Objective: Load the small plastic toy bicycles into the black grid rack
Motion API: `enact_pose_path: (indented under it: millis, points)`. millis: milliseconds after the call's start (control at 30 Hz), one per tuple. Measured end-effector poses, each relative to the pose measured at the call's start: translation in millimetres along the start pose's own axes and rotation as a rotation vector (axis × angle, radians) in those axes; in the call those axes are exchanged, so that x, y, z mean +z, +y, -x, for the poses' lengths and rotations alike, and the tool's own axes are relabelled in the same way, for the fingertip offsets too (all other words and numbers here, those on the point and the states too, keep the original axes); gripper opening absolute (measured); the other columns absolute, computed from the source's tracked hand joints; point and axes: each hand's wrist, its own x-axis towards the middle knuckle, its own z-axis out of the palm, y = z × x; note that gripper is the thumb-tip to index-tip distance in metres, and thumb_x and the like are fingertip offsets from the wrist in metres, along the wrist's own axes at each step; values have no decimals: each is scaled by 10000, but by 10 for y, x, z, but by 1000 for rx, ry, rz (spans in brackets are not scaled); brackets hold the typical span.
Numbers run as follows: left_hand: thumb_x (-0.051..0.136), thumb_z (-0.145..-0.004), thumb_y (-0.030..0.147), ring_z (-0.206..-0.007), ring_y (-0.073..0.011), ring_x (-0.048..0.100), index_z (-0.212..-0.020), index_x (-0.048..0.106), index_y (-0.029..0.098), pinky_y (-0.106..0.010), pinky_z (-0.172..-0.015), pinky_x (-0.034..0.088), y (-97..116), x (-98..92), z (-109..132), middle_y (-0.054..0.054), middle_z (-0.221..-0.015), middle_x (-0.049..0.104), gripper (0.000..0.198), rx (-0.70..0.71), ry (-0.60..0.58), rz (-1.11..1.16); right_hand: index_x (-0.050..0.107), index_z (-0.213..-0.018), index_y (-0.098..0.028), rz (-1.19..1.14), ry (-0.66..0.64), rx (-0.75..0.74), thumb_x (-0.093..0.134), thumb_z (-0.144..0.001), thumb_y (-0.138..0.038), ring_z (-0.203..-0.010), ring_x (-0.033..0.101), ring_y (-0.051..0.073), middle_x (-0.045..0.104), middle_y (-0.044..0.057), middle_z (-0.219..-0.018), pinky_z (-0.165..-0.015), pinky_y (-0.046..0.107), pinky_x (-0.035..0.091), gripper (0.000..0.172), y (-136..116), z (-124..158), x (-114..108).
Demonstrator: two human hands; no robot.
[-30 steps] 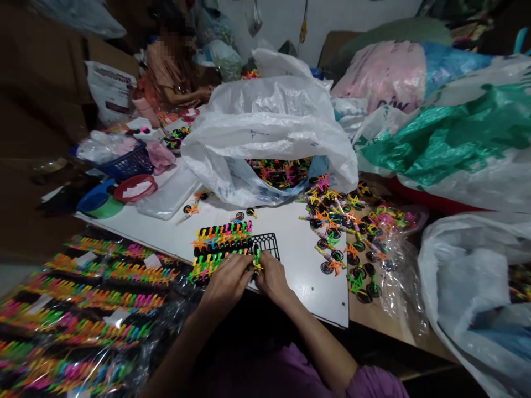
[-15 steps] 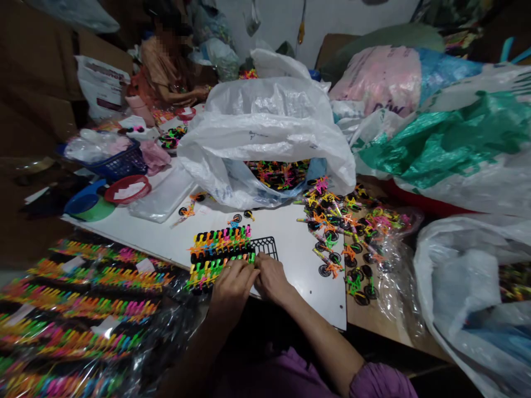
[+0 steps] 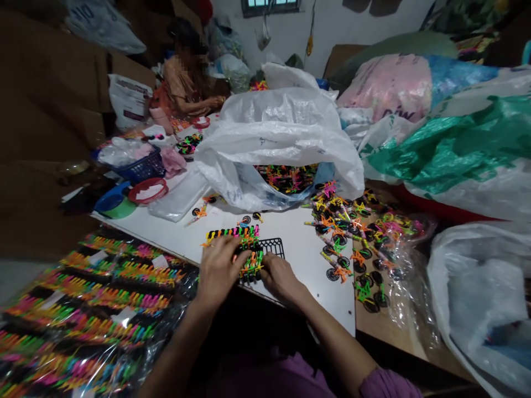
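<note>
Left hand (image 3: 218,271) spread, fingers resting on rows of neon miniature toy bicycles (image 3: 232,235); right hand (image 3: 280,279) curled against same rows, pinch unclear. Rows on black plastic grid (image 3: 271,247), on white table (image 3: 307,293); loose bicycle pile (image 3: 344,232) to right.

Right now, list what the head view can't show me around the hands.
Head view:
- Black grid: largely covered by the left hand, right hand and bicycles.
- Toy bicycles: those inside the white plastic bag mostly hidden by its folds.
- Purple top: cut off by the bottom edge.
</note>
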Motion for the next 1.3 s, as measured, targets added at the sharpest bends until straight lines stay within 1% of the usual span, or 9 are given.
enact_pose_path:
  millis: [67,200,267,367,533,867,1033,1200,1300]
  points:
    - [519,-825,399,-926,-230,533,-1024,606,190,-367,-811,424,-182,-63,-163,-71,-966,601,301,-53,-138,-52,586,-836,-177,-87,2,3,526,-811,-184,-734,521,134,570,16,-814,-648,223,363,66,32,-29,-153]
    - [485,-845,364,-879,-192,542,-946,645,214,-334,-804,423,-401,5,-344,-48,-895,602,242,1,-362,60,589,-975,-189,-123,264,-59,501,-869,-236,-835,523,142,567,32,-910,-743,240,383,145,-61,-215,-498]
    - [473,-851,344,-853,-175,544,-944,652,215,-314,-786,425,-411,71,-344,-45,-869,593,240,8,-369,126,584,-1005,-194,-68,289,-176,510,-875,-274,-875,505,150,551,41,-941,-771,247,378,170,-182,-344,-588]
    - [466,-857,314,-810,-160,550,-964,655,214,-286,-740,430,-381,121,-297,-38,-824,584,239,-19,-354,192,608,-938,-189,71,200,-270,506,-880,-293,-871,476,161,531,46,-910,-758,258,367,156,-338,-507,-566]
    - [472,-860,293,-783,-144,548,-926,670,211,-262,-714,428,-399,122,-258,-27,-791,588,224,-7,-320,244,623,-887,-187,159,169,-241,482,-895,-309,-861,440,171,520,41,-851,-748,269,341,187,-348,-596,-424]
    - [473,-858,283,-819,-148,545,-987,640,204,-265,-737,449,-421,153,-235,-34,-834,574,225,37,-283,247,625,-924,-192,-56,193,-233,544,-861,-325,-859,478,157,551,29,-863,-751,257,371,167,-270,-624,-394]
    - [515,-824,372,-965,-190,536,-1092,585,186,-321,-855,437,-653,-128,-132,-61,-1020,579,334,-68,-254,203,588,-1044,-192,-79,328,-199,548,-850,-324,-946,506,179,564,60,-1016,-814,284,391,238,79,-490,-741]
    - [533,-798,414,-947,-210,544,-1044,615,194,-349,-850,430,-848,-267,-100,-69,-1016,591,340,-102,-315,153,616,-1015,-116,503,252,242,462,-832,-127,-949,505,251,566,144,-999,-782,332,381,240,713,-429,-1054]
    - [518,-809,377,-902,-197,554,-1025,625,209,-328,-807,438,-821,-173,-137,-59,-964,606,294,-48,-364,171,632,-942,-91,747,195,319,392,-829,-79,-940,489,281,561,179,-986,-745,360,365,265,928,-425,-1018]
